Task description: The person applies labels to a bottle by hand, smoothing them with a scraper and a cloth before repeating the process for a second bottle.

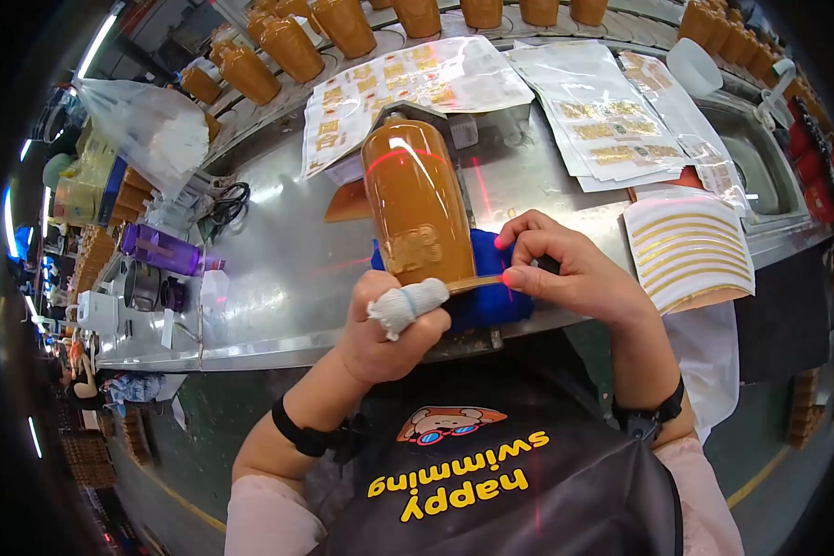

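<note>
A glossy brown bottle (422,199) with a raised emblem lies on its side on a blue cloth (500,301), base towards me. My left hand (380,338) is closed at its base end, with a white fabric cover (410,306) on one digit pressed against the edge. From there a thin gold strip (475,282) stretches to the right. My right hand (574,273) pinches the strip's free end between thumb and fingertip. A red laser line crosses the bottle and dots my right fingers.
Printed gold decal sheets (612,120) lie at the back. A white sheet of curved gold strips (690,246) sits at right, near a sink (751,157). More brown bottles (343,28) line the far conveyor. A purple bottle (160,248) and black cable (227,206) are left.
</note>
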A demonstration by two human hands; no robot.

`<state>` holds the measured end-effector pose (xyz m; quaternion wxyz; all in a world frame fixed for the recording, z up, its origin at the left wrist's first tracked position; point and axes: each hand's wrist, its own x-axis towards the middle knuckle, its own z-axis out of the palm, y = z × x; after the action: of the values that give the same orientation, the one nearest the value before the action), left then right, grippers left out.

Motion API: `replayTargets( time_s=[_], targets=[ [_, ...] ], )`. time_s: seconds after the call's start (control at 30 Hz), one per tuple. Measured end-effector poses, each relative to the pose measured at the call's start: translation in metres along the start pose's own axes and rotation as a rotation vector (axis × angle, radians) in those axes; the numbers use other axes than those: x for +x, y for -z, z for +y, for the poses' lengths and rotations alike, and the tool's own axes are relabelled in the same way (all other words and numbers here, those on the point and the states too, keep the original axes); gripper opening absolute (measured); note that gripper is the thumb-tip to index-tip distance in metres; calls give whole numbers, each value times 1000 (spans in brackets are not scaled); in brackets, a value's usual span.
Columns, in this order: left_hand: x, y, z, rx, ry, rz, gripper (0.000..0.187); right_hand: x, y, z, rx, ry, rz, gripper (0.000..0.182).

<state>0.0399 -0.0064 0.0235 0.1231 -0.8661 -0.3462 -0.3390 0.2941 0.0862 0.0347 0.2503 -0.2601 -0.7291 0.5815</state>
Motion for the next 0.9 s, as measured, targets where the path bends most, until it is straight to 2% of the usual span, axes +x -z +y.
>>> replayTargets(
  time_s=[0.13, 0.33, 0.43, 0.53, 0.6, 0.67, 0.8, 0.9],
  targets=[
    [-2, 1, 2, 11, 8, 17, 24, 4, 0, 4, 16, -34, -16, 25],
    [15, 5, -6, 42, -169, -77, 28, 3, -1, 9, 0, 12, -8, 25],
    [20, -1, -11, 46, -242, -52, 25, 4, -1, 6, -8, 5, -23, 25],
    [4, 3, -6, -9, -76, -44, 22, 5, 0, 4, -12, 5, -19, 26],
    [-3, 1, -1, 9, -29, -11, 21, 6, -1, 3, -21, -41, -12, 26],
    [-5, -1, 0, 14, -1, 25, 21, 6, -2, 7, -46, 11, -5, 27],
    [5, 3, -7, 16, -102, -63, 22, 9, -2, 15, -70, 75, -2, 27],
    [30, 6, -5, 68, -202, -106, 33, 8, -3, 12, 2, 16, -19, 27]
  ],
)
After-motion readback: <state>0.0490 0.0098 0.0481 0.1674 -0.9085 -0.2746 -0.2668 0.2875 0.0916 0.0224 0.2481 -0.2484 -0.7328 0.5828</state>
